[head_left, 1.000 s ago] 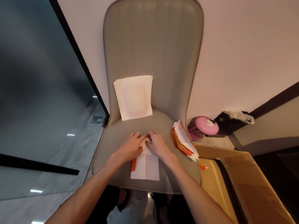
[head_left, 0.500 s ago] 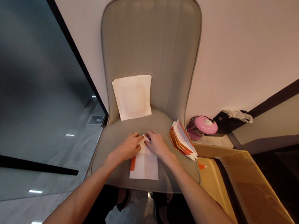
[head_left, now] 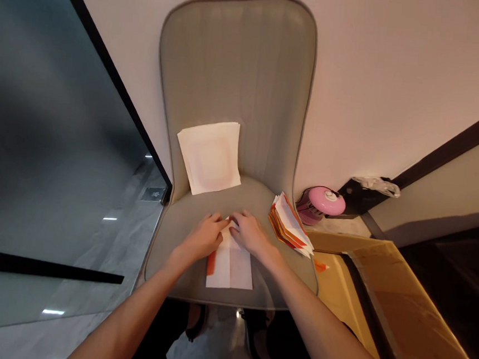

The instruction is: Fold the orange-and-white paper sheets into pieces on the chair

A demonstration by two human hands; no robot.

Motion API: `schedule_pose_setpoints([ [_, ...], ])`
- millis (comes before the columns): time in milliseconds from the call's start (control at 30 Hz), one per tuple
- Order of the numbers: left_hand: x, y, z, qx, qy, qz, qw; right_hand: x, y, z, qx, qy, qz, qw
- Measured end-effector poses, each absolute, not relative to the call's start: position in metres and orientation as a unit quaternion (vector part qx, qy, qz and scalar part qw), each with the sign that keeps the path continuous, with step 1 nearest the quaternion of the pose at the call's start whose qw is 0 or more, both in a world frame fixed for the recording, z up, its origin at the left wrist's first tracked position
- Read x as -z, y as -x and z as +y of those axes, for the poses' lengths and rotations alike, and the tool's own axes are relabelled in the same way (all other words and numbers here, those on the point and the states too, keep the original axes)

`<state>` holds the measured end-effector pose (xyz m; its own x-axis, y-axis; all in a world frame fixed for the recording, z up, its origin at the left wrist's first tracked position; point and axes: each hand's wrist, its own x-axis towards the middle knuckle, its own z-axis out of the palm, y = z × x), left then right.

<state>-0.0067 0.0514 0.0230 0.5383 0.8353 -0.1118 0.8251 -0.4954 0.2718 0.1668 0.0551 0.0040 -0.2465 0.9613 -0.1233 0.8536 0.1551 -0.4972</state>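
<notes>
A white paper with an orange strip on its left side [head_left: 230, 268] lies on the grey chair seat, a crease running down its middle. Its far end narrows to a point, where the fingers of both hands meet. My left hand [head_left: 207, 235] is closed on the left edge near that tip, and my right hand [head_left: 248, 231] pinches the tip from the right. A stack of white square sheets [head_left: 211, 157] leans on the chair back. Folded orange and white papers [head_left: 291, 226] rest at the seat's right edge.
The grey chair [head_left: 240, 73] stands against a wall. A cardboard box [head_left: 404, 305] is at the right, with a small orange piece [head_left: 321, 266] on it. Behind are a pink device [head_left: 325, 201] and a black box [head_left: 361, 197]. At the left is a dark-framed glass panel [head_left: 51, 129].
The whole view has shifted slightly. The right hand's fingers have moved a little at the paper's tip; the paper lies much as before.
</notes>
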Motion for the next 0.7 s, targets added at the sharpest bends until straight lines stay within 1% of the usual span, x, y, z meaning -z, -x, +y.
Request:
schedule_pose_setpoints([
  [167, -0.033, -0.002, 0.047, 0.016, -0.848, 0.509, 0.145, -0.012, -0.168, 0.053, -0.234, 0.619, -0.742, 0.104],
  [267, -0.036, -0.005, 0.047, 0.028, -0.843, 0.517, 0.146, -0.018, -0.170, 0.050, -0.225, 0.634, -0.736, 0.080],
  [367, -0.036, -0.006, 0.047, 0.029, -0.845, 0.514, 0.143, -0.024, -0.173, 0.045, -0.225, 0.652, -0.722, 0.049],
  [700, -0.033, -0.003, 0.049, 0.017, -0.859, 0.497, 0.122, -0.046, -0.181, 0.033, -0.214, 0.684, -0.697, -0.005],
])
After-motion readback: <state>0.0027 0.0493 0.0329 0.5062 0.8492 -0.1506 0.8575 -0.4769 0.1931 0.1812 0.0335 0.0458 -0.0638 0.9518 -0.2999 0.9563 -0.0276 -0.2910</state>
